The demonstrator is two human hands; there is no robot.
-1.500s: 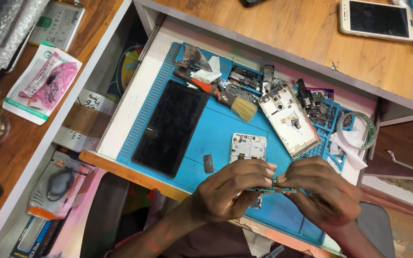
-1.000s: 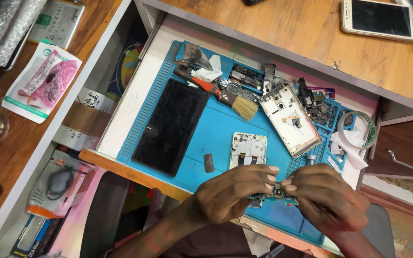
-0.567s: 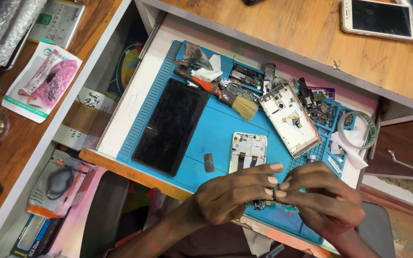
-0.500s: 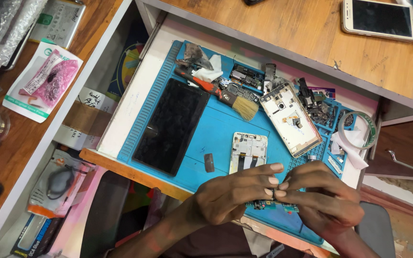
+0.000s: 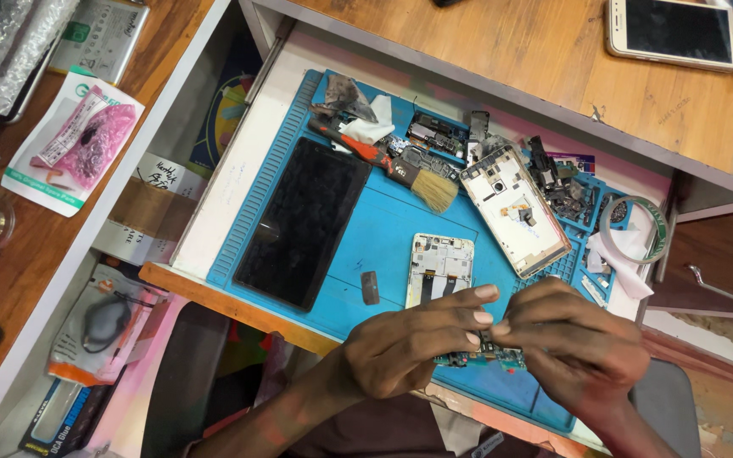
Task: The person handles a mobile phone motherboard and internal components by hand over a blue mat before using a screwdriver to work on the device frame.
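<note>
Circuit board (image 5: 481,356), small and green, is pinched between the fingertips of both hands at the near edge of the blue work mat (image 5: 383,229). The left hand (image 5: 409,348) is brought in from the lower left with its forearm angled up across the drawer front; its fingers are curled over the board's left part, fingertips pressed toward the middle. The right hand (image 5: 574,343) is set opposite, knuckles raised and fingers bent down onto the board's right part, so that the fingertips of both hands meet over it. Much of the board is hidden beneath the fingers, and only its lower edge is seen.

Just beyond the fingertips a pale phone frame (image 5: 439,267) is laid flat on the mat, and a small dark part (image 5: 370,287) rests to its left. Farther left a black screen panel (image 5: 305,222) is laid lengthwise, taking up much of the mat's left half. A bare strip of blue is left between the panel and the frame. Behind, a phone back housing (image 5: 515,210) lies tilted, with a brush (image 5: 400,168) beside it and loose parts crowded along the far edge. A tape roll (image 5: 634,227) is placed at the mat's right edge. On the wooden desktop (image 5: 511,42) above, a white phone (image 5: 676,32) lies face up.
</note>
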